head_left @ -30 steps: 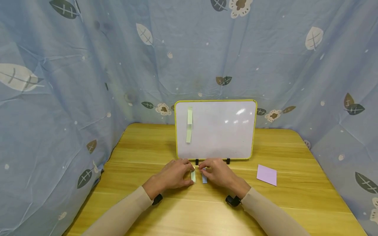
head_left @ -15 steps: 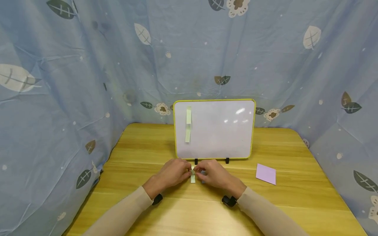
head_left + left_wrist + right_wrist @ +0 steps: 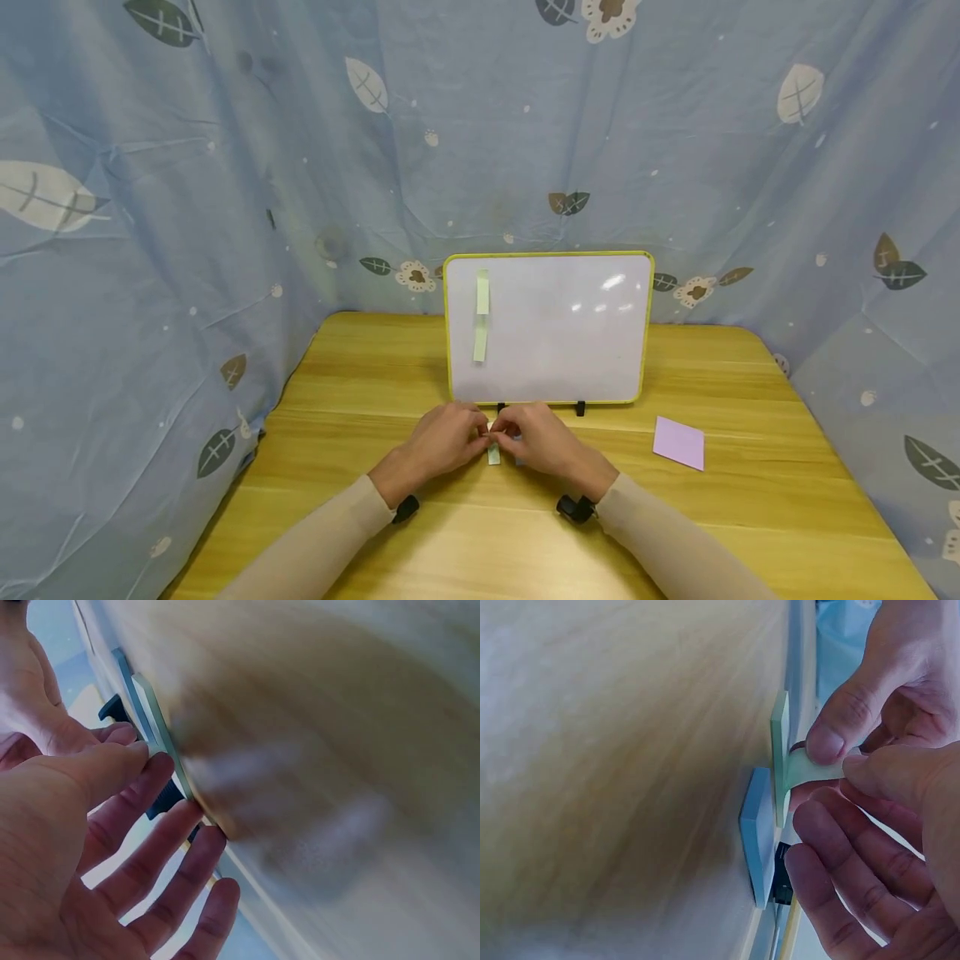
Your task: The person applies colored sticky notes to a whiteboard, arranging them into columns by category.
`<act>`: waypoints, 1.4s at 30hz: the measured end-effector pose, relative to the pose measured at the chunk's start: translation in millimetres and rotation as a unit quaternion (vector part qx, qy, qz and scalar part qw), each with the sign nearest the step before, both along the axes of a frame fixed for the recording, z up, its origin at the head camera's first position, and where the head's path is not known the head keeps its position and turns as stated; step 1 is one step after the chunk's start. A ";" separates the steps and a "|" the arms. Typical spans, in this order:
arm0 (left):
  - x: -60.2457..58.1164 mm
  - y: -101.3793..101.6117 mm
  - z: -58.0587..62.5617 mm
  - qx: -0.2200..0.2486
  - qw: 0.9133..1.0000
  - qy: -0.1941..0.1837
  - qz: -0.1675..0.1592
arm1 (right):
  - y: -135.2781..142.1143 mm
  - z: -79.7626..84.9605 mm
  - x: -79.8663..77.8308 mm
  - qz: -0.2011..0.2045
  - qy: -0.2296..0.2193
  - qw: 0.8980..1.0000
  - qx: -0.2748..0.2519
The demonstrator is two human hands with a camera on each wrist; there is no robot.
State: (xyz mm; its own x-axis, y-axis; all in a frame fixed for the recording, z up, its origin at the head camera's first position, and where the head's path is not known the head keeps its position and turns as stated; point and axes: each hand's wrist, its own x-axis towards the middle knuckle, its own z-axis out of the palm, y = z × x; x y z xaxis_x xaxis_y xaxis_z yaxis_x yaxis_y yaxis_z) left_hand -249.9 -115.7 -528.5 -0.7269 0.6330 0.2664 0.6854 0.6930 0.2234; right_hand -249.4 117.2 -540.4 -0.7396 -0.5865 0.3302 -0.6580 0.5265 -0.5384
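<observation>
Between my hands a narrow light-green sticky-note pad (image 3: 493, 455) lies on the table. Its top sheet (image 3: 804, 769) curls up from the pad. My left hand (image 3: 447, 437) pinches this sheet between thumb and finger near the pad. At the sheet's free end, the thumb and index finger of my right hand (image 3: 547, 437) pinch it, fingertips close to the left ones. My right hand's other fingers are spread loosely. A narrow blue sticky-note pad (image 3: 757, 836) lies beside the green one, mostly covered by my right hand in the head view.
Behind the hands stands a whiteboard (image 3: 562, 333) with a yellow frame and black feet (image 3: 580, 408). Two light-green strips (image 3: 482, 293) are stuck one below the other on its left side. A square purple sticky note (image 3: 678, 443) lies to the right on the wooden table (image 3: 360, 367).
My right hand has moved left from the blue pad to the green one. Both hands have come together, and the green pad's top sheet is now pinched between their fingers.
</observation>
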 end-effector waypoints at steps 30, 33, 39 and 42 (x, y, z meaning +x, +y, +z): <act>2.6 13.3 -0.3 0.000 0.995 -0.058 0.077 | 8.2 1.1 -4.6 -0.042 -0.064 0.996 -0.039; -4.5 10.7 -12.9 0.012 0.995 -0.063 0.075 | 7.7 2.8 -4.4 -0.058 -0.078 0.994 -0.045; 3.5 13.0 -2.7 0.016 0.994 -0.063 0.083 | 5.8 5.1 -3.1 -0.099 -0.100 0.988 -0.070; 3.7 13.4 -2.7 0.018 0.994 -0.063 0.086 | 5.1 4.9 -2.9 -0.124 -0.112 0.983 -0.076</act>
